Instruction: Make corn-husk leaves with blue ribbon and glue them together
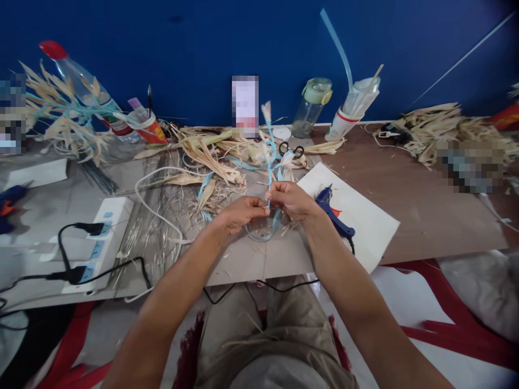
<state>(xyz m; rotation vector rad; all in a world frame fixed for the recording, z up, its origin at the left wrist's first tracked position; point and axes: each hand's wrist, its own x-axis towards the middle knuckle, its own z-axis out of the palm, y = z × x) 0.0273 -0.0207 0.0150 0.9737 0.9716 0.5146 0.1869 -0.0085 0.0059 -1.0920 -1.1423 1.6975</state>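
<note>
Both hands meet over the near middle of the table, around a thin stem wrapped in light blue tape (270, 172) with a pale dried-husk bud (266, 111) at its top. The stem stands nearly upright. My left hand (243, 212) pinches its lower end, and just above that the fingertips of my right hand (292, 198) are closed on it. A loose light blue strip (261, 237) curves below my fingers. Behind the stem lie black-handled scissors (298, 152) and dried corn husks (214, 156). Right of my right hand, a blue glue gun (333, 212) rests on a white sheet (368, 232).
A white power strip (106, 229) with black plugs lies left, near thin wires (156, 216). At the back stand a red-capped bottle (79, 81), a red cup (151, 129), a phone-like panel (245, 105), a glass bottle (310, 111) and paper cups (344, 124). More husks (433, 129) lie right.
</note>
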